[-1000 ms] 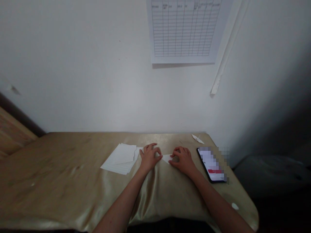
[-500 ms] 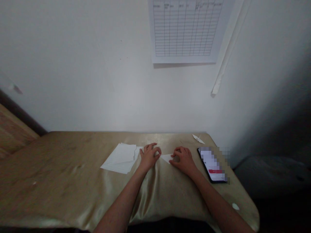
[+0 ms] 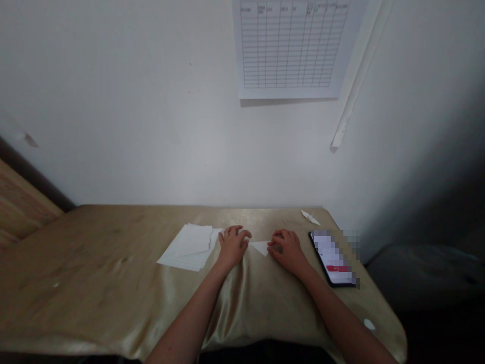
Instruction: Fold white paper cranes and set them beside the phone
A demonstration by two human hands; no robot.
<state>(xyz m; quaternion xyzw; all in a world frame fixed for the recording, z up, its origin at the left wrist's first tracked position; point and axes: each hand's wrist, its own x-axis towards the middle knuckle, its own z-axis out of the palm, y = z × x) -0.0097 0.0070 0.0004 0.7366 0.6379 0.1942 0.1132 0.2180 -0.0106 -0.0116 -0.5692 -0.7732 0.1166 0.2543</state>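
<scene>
right hand [image 3: 286,248]: touching white paper [image 3: 261,247] | left hand [image 3: 232,247]: by opposite edge (curled)

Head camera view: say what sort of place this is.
Probably a plain indoor room: a cloth-covered table stands by a white wall, with a printed grid sheet hanging above.

Pale wall [image 3: 132,126], gridded sheet [image 3: 288,50] on it; gold-draped table [image 3: 94,263] below; wooden panel [image 3: 22,202] left; light dim rightward.
</scene>
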